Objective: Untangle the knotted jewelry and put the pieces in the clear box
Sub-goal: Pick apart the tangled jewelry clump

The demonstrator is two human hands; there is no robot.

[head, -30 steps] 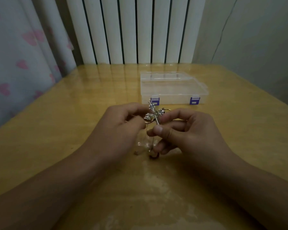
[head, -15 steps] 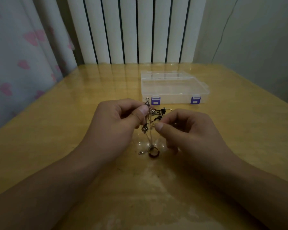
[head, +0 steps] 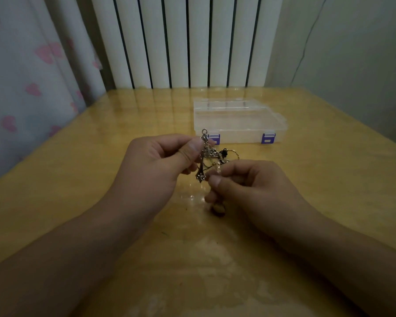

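Near the middle of the frame the left hand [head: 160, 161] pinches a silver cross pendant [head: 204, 156] between thumb and curled fingers, close to the pendant's upper part. The pendant stands almost upright above the table, with its small ring at the top and its pointed foot at the bottom. Just to the right and a little lower, the right hand [head: 249, 186] has its fingers curled and pinches thin strands of the knotted jewelry [head: 220, 157], a tangle of fine gold-coloured chain and some dark cord that hangs between the two hands and touches the pendant. Both hands are therefore closed on the tangle, and they are very near each other, but the skin of one does not seem to touch the other. Under the right hand, on the table, lies a small dark ring [head: 218, 208], partly hidden by the fingers; I cannot tell if it is joined to the tangle. The clear box [head: 238, 121] stands behind the hands, in the upper middle of the frame, on the yellow wooden table [head: 78, 179]. Its lid is down and two purple clasps show on its front side. Behind the table there is a white radiator [head: 181, 42], and at the upper left hangs a curtain with pink hearts [head: 21, 76].
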